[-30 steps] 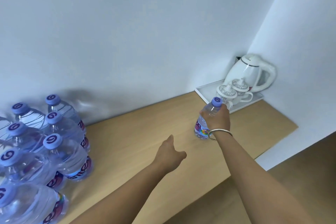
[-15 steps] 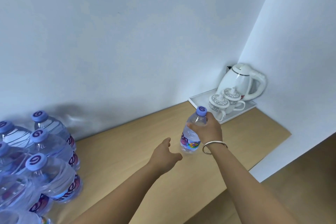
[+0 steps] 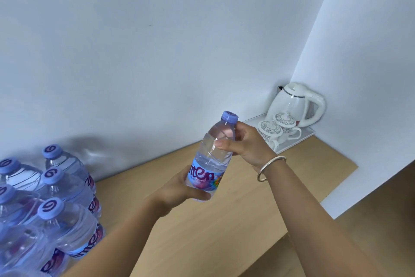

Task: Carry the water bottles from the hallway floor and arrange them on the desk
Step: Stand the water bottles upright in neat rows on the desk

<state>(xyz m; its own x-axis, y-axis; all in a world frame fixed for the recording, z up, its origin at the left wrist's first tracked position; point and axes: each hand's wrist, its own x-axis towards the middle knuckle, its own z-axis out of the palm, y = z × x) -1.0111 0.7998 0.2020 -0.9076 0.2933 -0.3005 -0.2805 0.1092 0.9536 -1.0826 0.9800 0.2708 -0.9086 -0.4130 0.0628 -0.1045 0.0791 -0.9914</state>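
Bottle [image 3: 212, 160] — right hand [image 3: 249, 144] fingers round shoulder, left hand [image 3: 179, 191] cupping base.

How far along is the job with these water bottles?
Done: a cluster of bottles already stands at the left end of the desk. In hand: one small bottle, held above the desk by both the left hand and the right hand. Left: setting it down. The hallway is out of view.
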